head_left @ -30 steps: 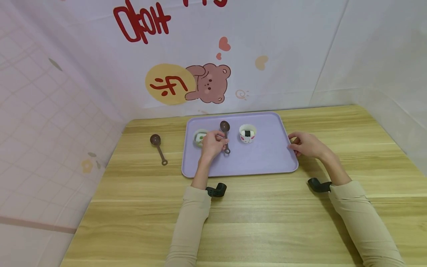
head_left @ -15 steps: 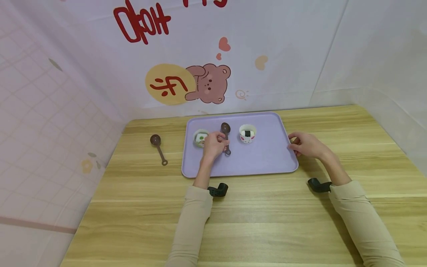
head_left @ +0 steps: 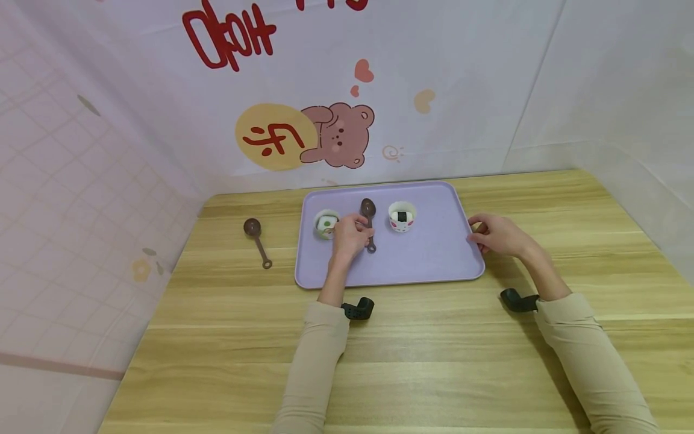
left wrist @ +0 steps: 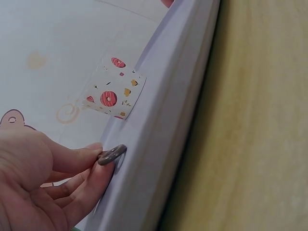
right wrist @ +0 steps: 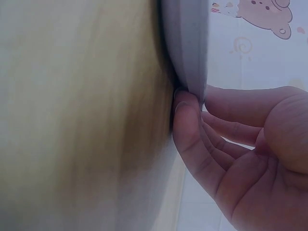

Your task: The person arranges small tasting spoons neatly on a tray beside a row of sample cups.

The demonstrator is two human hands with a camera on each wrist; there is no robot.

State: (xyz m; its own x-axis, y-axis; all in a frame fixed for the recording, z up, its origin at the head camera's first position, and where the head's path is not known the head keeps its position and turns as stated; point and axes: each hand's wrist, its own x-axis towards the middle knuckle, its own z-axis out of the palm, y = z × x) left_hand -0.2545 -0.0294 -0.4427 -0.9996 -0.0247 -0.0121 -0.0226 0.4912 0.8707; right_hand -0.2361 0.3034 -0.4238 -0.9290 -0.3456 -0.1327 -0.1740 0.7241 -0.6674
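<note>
My left hand [head_left: 349, 237] pinches the handle of a brown measuring spoon [head_left: 368, 208] on the lilac tray [head_left: 423, 259]. In the left wrist view the spoon's ring end [left wrist: 113, 155] pokes out past thumb and fingers, close to the tray surface. Left of that hand is a pale green cup [head_left: 320, 232] holding a white piece with a green dot; the hand partly covers it. To the right stands a white patterned paper cup [head_left: 402, 224] with a white and black sushi-like piece inside. My right hand [head_left: 499, 235] grips the tray's right rim, thumb above and fingers below.
A second brown measuring spoon [head_left: 253, 229] lies on the wooden table [head_left: 423, 361], left of the tray. Behind the table hangs a white cloth [head_left: 461, 78] printed with a bear, hearts and red characters.
The left hand and the spoon it pinches have shifted slightly right, showing more of the green cup. My right hand keeps its place on the tray rim.
</note>
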